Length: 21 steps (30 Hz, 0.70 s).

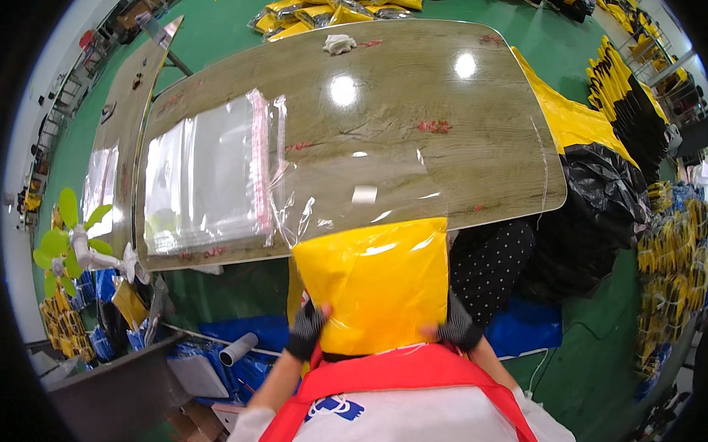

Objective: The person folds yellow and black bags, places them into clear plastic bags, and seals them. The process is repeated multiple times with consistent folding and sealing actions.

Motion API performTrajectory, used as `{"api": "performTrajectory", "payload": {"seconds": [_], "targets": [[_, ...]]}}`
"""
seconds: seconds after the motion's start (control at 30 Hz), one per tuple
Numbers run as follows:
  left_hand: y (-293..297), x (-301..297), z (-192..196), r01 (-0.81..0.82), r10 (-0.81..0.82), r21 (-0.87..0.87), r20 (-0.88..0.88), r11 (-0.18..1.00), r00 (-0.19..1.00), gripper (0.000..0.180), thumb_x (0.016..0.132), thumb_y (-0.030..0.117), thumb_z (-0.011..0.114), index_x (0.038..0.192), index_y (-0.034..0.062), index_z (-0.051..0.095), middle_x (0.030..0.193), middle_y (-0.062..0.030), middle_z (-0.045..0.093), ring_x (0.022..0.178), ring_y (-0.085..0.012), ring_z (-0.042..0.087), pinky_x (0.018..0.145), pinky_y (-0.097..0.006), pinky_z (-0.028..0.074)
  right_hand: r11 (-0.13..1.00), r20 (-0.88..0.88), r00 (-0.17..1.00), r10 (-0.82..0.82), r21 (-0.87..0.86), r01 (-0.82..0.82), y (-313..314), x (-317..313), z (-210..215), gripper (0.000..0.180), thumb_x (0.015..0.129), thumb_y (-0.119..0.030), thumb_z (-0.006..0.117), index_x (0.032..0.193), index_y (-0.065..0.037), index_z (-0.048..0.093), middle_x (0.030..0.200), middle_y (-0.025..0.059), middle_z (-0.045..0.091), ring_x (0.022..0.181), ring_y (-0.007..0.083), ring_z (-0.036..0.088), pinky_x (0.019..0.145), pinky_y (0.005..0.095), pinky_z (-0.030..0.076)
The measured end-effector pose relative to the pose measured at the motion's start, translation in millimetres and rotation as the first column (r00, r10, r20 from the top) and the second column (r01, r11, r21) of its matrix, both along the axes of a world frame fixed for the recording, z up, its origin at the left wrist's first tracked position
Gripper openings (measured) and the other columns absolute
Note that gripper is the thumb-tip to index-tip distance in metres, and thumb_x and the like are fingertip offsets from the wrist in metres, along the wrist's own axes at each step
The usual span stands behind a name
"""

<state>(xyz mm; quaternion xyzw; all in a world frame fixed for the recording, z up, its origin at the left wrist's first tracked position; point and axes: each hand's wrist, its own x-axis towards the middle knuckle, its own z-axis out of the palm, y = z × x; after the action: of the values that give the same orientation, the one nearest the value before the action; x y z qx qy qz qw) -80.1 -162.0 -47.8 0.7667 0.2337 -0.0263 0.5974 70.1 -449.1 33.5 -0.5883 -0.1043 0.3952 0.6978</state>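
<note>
A folded yellow sheet-like item (375, 288) with a smooth, shiny surface hangs over the table's near edge, close to my body. My left hand (309, 321), in a dark striped fingerless glove, grips its left side low down. On the opposite side my right hand (455, 326), gloved the same way, has its thumb on the front and its other fingers hidden behind. From the item's upper end a clear plastic bag (386, 183) stretches flat across the tabletop. Whether the yellow item lies inside that bag I cannot tell. A small white label (364, 194) shows there.
A stack of clear bags with pink-edged strips (208, 169) lies left on the wooden-look table (481, 155). A crumpled white cloth (340, 44) sits at the far edge. Black and yellow material (596, 198) bulges at the right. A green-bladed fan (72, 242) stands left.
</note>
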Motion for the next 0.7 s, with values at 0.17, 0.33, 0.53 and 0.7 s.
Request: {"api": "performTrajectory", "payload": {"seconds": [0.17, 0.33, 0.53, 0.7], "targets": [[-8.0, -17.4, 15.1, 0.346, -0.326, -0.127, 0.155, 0.93, 0.933, 0.087, 0.07, 0.055, 0.069, 0.134, 0.007, 0.036, 0.13, -0.0112, 0.047, 0.125, -0.0295, 0.038, 0.105, -0.037, 0.027, 0.986, -0.173, 0.982, -0.078, -0.161, 0.05, -16.9, -20.9, 11.4, 0.101, 0.064, -0.012, 0.081, 0.142, -0.002, 0.018, 0.141, 0.0106, 0.034, 0.13, 0.0195, 0.031, 0.108, 0.0332, 0.022], [-24.1, 61.9, 20.5, 0.015, 0.043, -0.209, 0.269, 0.978, 0.962, 0.068, 0.069, 0.044, 0.076, 0.12, 0.0074, 0.049, 0.112, -0.0079, 0.059, 0.105, -0.0271, 0.055, 0.09, -0.039, 0.043, 0.826, -0.036, 0.935, -0.353, 0.458, 0.329, 22.7, 49.4, 46.2, 0.098, 0.061, -0.037, 0.083, 0.135, 0.0, 0.032, 0.133, 0.0113, 0.042, 0.121, 0.0226, 0.043, 0.1, 0.0339, 0.035], [-79.9, 129.5, 22.8, 0.212, -0.208, 0.015, 0.266, 0.977, 0.941, 0.034, 0.078, 0.029, 0.069, 0.101, 0.0054, 0.058, 0.086, -0.0128, 0.064, 0.079, -0.027, 0.061, 0.071, -0.036, 0.048, 0.907, 0.576, 0.708, -0.408, 0.169, 0.385, 46.5, 97.1, 100.3, 0.082, 0.053, -0.041, 0.085, 0.114, -0.002, 0.047, 0.114, 0.013, 0.053, 0.113, 0.0253, 0.046, 0.103, 0.0399, 0.029], [-28.5, 161.3, 213.1, 0.253, -0.684, 0.874, 0.117, 0.415, 0.72, 0.047, 0.074, 0.043, 0.069, 0.105, 0.0094, 0.06, 0.081, -0.0156, 0.064, 0.075, -0.0282, 0.063, 0.067, -0.04, 0.049, 0.9, -0.171, 0.976, -0.136, 0.389, 0.194, 19.2, 121.0, 91.2, 0.054, 0.073, -0.028, 0.074, 0.113, -0.003, 0.048, 0.104, 0.0124, 0.057, 0.096, 0.0256, 0.058, 0.086, 0.0345, 0.048]]}}
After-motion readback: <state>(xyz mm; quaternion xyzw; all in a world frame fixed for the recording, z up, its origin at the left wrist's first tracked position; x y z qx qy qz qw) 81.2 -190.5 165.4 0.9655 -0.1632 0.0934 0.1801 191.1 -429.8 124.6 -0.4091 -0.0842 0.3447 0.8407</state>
